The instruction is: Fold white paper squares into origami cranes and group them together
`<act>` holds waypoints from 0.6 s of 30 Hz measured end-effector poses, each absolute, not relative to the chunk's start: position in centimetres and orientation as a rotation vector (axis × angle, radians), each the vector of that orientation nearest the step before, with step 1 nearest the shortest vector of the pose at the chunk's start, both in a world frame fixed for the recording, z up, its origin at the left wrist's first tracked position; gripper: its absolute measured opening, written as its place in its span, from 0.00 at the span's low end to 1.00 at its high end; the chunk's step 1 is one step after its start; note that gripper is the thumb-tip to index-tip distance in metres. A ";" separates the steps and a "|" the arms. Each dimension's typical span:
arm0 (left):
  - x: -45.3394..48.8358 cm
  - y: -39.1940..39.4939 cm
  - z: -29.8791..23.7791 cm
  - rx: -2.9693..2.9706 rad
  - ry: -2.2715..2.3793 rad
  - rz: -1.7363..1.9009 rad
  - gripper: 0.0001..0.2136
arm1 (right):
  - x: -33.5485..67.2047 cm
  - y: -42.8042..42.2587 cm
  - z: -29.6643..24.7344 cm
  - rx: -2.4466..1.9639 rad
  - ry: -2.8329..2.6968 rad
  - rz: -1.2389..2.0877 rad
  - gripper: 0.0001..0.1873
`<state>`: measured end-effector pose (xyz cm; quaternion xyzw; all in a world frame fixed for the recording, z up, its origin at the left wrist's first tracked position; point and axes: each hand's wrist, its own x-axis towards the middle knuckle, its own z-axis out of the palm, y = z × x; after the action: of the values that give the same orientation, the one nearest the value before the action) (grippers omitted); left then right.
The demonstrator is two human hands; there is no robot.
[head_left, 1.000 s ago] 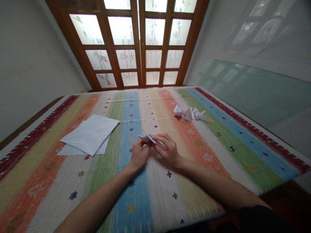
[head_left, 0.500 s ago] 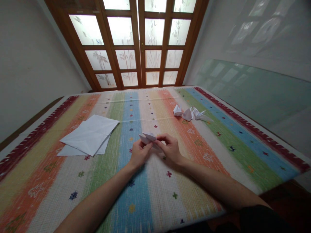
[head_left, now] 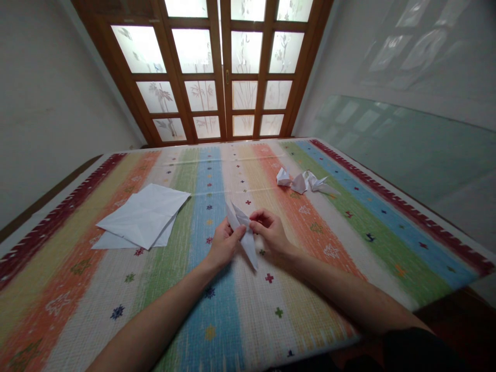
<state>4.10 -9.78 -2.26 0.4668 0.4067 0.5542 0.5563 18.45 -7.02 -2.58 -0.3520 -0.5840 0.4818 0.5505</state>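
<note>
A piece of folded white paper (head_left: 248, 248) is held above the middle of the striped cloth, one narrow point toward me and other points facing away. My left hand (head_left: 225, 240) grips its left side, thumb on top. On the other side, my right hand (head_left: 271, 232) pinches the paper's right edge between thumb and fingertips. The fingers under the paper are hidden.
White paper sheets (head_left: 145, 214) lie overlapping on the left of the table. Several folded white paper figures (head_left: 302, 181) stand in a row at the back right. A striped tablecloth (head_left: 163, 320) covers the table. Beyond it are wooden glazed doors (head_left: 222, 103).
The folded paper has turned and opened out between my hands, so a long point now shows toward me. My hands have barely shifted.
</note>
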 end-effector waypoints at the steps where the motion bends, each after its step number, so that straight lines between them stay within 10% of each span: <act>1: 4.1 -9.8 -2.3 1.099 0.928 1.282 0.20 | 18.5 -6.9 -2.6 -0.815 -1.369 1.179 0.20; 18: 3.6 -10.0 -3.1 1.130 0.919 1.001 0.20 | 19.7 -5.9 -2.6 -0.699 -1.068 1.684 0.16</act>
<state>3.61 -10.00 -3.13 0.4943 0.4020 0.4378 0.6343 19.66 -5.92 -2.59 -0.2880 -0.4401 0.6938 0.4919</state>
